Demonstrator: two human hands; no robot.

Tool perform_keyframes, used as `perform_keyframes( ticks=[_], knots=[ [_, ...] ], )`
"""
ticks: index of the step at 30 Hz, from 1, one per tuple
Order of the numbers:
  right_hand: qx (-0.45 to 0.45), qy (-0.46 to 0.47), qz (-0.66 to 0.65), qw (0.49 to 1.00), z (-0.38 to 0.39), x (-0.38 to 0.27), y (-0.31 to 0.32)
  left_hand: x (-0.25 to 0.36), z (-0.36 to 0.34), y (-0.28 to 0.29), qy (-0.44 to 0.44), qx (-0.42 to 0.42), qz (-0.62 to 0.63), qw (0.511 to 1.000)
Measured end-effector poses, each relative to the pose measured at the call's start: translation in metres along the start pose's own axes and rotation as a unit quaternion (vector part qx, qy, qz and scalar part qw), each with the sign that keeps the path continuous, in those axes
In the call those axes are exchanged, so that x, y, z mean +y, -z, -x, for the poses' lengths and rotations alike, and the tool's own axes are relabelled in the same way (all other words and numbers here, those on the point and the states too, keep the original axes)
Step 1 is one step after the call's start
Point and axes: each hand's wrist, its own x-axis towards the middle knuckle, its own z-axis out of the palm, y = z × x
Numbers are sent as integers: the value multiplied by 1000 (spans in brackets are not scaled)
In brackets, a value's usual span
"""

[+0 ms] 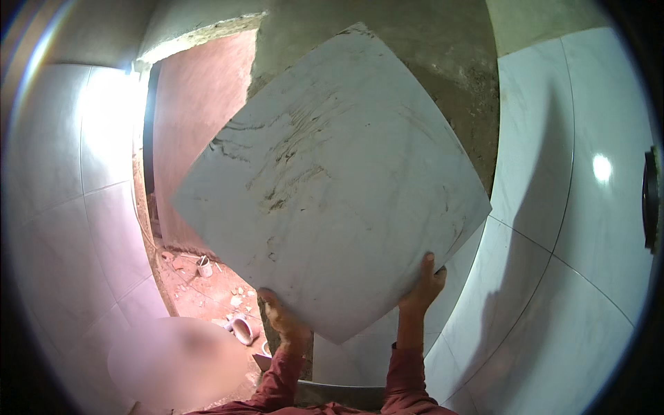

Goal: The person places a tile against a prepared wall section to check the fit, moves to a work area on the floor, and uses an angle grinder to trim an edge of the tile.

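Observation:
A large square wall tile (pixel 360 180), white with faint grey marbling and brown smears of mortar or dirt, is held up before me, turned so one corner points up and one down. My left hand (pixel 285 324) grips its lower left edge, thumb on the face. On the lower right edge, my right hand (pixel 424 285) is closed round the tile with its thumb on the face; the other fingers are mostly behind it. Past the tile is a bare grey plastered wall (pixel 449 41), partly covered by it. Whether the tile touches that wall I cannot tell.
Glossy marbled tiles cover the right wall (pixel 532 277) and the left wall (pixel 48 145). A doorway on the left opens onto a reddish floor (pixel 190 287) with rubble, a small pot (pixel 205 267) and a pipe piece (pixel 242 330). A blurred patch hides the lower left.

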Motion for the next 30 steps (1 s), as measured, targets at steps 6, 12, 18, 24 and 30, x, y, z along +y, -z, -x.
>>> perform_keyframes(
  ticks=[6,12,18,24,30],
  knots=[
    [-55,17,-120,991,2,12,3,45,-45,-24,-127,-74,-104,984],
    [7,-36,-194,980,-14,31,16,152,-110,-112,-568,40,-301,765],
    [8,35,-199,979,-32,21,9,253,-123,-175,-667,-48,-570,477],
    [-30,101,-159,982,-76,-1,12,272,-127,-179,-456,-196,-437,750],
    [-39,140,71,987,-142,-58,-15,244,-158,-140,-345,-236,-366,832]
  ],
)
